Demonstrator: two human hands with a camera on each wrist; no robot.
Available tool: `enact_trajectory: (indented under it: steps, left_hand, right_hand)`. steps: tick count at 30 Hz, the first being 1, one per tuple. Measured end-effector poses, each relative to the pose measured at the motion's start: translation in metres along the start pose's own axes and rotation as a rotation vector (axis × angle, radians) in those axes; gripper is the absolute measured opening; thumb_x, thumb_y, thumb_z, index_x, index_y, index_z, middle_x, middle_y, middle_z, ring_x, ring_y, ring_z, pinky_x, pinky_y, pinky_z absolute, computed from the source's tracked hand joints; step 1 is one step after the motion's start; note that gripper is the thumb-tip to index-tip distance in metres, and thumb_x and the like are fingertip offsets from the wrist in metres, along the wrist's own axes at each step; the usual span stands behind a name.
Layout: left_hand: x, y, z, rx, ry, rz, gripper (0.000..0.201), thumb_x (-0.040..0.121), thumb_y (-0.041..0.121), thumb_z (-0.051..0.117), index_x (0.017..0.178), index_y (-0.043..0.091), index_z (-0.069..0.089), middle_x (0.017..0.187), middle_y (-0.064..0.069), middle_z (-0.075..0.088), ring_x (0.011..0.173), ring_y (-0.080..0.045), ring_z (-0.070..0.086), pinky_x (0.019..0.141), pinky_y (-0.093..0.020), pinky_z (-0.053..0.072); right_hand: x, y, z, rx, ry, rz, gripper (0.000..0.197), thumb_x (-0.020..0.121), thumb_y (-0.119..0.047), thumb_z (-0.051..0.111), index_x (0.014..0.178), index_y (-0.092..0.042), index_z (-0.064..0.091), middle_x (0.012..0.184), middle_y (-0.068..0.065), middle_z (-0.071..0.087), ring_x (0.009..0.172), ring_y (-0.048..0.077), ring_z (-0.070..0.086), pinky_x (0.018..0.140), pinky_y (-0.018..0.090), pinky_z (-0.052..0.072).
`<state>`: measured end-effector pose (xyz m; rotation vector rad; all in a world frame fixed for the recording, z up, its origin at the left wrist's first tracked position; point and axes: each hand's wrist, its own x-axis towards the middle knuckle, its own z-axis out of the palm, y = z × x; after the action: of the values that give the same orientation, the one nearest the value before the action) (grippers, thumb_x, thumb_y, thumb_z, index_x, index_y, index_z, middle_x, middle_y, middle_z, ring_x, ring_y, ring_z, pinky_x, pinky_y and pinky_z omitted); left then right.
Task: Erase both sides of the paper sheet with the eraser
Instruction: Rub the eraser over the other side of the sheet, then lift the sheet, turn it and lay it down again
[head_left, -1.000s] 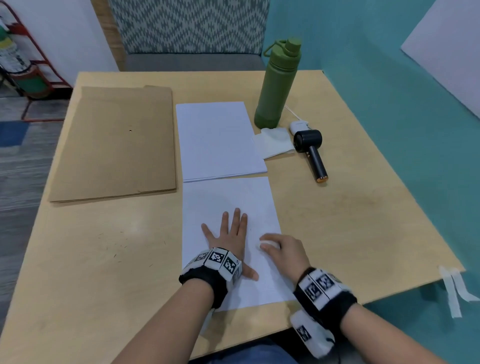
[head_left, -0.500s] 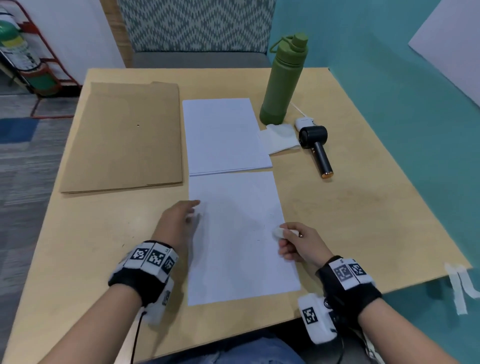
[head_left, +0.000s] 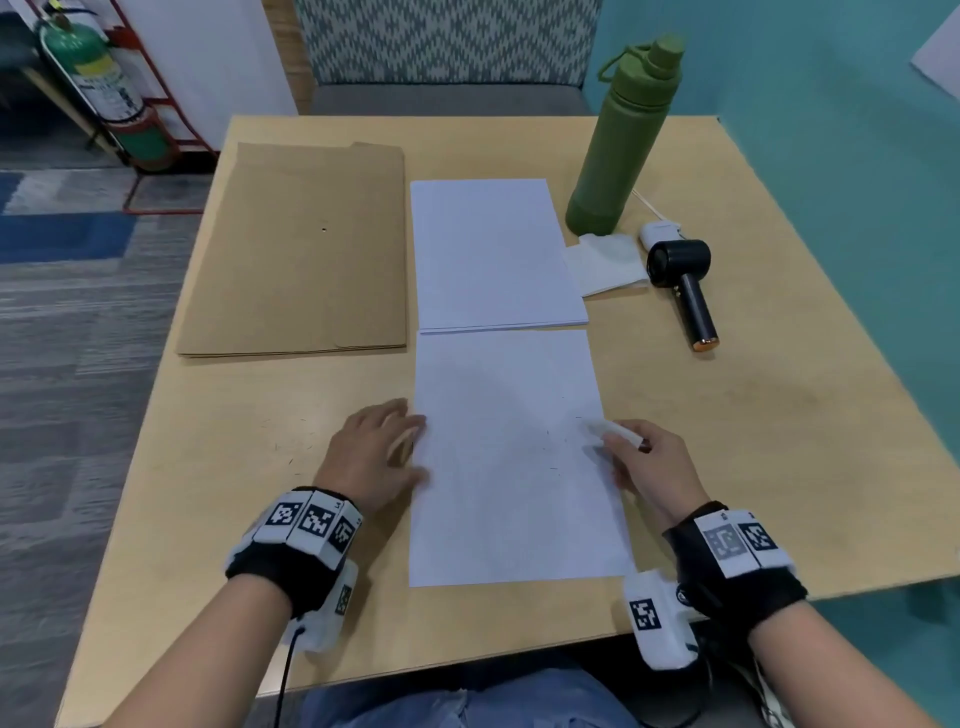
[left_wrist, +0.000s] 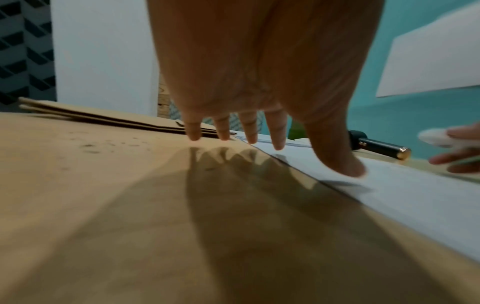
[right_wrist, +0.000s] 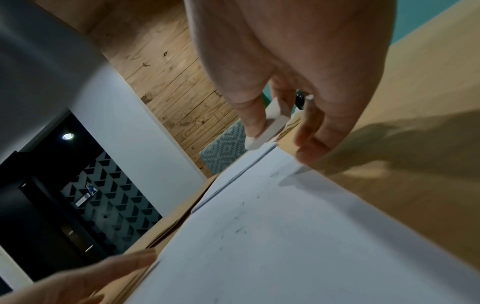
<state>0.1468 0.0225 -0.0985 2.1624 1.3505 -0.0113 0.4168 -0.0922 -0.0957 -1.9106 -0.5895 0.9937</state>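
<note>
A white paper sheet (head_left: 511, 457) lies flat on the wooden table (head_left: 753, 441), near its front edge. Small dark eraser crumbs dot its right part. My right hand (head_left: 641, 460) pinches a white eraser (head_left: 610, 430) between thumb and fingers, at the sheet's right edge; in the right wrist view the eraser (right_wrist: 270, 128) hangs just above the sheet (right_wrist: 298, 236). My left hand (head_left: 376, 449) is at the sheet's left edge with straight fingers. In the left wrist view its thumb (left_wrist: 345, 164) touches the sheet's (left_wrist: 415, 195) edge.
A stack of white paper (head_left: 493, 254) lies just beyond the sheet. Brown folders (head_left: 296, 249) lie at the left. A green bottle (head_left: 621, 140), a white tissue (head_left: 605, 265) and a black handheld fan (head_left: 683, 283) stand at the back right.
My left hand slid off the middle of the sheet to its left edge. My right hand with the eraser moved to the sheet's right edge.
</note>
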Motion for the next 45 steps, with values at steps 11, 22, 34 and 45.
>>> enact_trajectory:
  steps: [11, 22, 34, 45]
  left_hand:
    - [-0.009, 0.005, 0.004, 0.345, -0.319, -0.064, 0.109, 0.072, 0.061, 0.066, 0.147, 0.041, -0.01, 0.153, 0.006, -0.03, 0.139, -0.026, -0.032, 0.107, -0.06, -0.016]
    - [-0.015, 0.002, 0.005, 0.32, -0.303, -0.067, 0.111, 0.071, 0.062, 0.066, 0.147, 0.041, -0.011, 0.154, 0.004, -0.029, 0.138, -0.028, -0.032, 0.106, -0.061, -0.018]
    - [-0.006, -0.005, -0.018, -0.556, 0.076, -0.214, 0.104, 0.078, 0.045, 0.069, 0.15, 0.031, -0.005, 0.159, 0.004, 0.002, 0.147, -0.021, 0.005, 0.118, -0.044, 0.009]
    - [0.002, 0.002, -0.093, -1.024, 0.384, -0.103, 0.015, 0.083, 0.005, 0.067, 0.095, 0.015, 0.066, 0.088, 0.007, 0.074, 0.081, -0.01, 0.068, 0.073, -0.02, 0.055]
  right_hand:
    - [0.009, -0.006, 0.031, -0.096, 0.007, -0.133, 0.009, 0.085, -0.017, 0.061, 0.082, -0.008, 0.062, 0.059, -0.006, 0.05, 0.044, -0.002, 0.049, 0.046, 0.009, 0.037]
    - [0.023, -0.016, 0.038, -0.095, 0.037, -0.013, 0.013, 0.073, -0.028, 0.071, 0.064, -0.022, 0.064, 0.101, 0.016, 0.064, 0.081, 0.023, 0.058, 0.066, 0.027, 0.043]
    - [0.012, -0.057, 0.021, 0.067, -0.309, -0.211, 0.014, 0.077, -0.01, 0.068, 0.081, -0.022, 0.072, 0.085, -0.007, 0.071, 0.082, 0.006, 0.061, 0.078, 0.019, 0.047]
    - [0.008, -0.11, 0.045, 0.149, -0.542, -0.404, 0.021, 0.059, -0.033, 0.081, 0.078, -0.025, 0.074, 0.082, -0.01, 0.072, 0.081, 0.0, 0.064, 0.075, 0.012, 0.049]
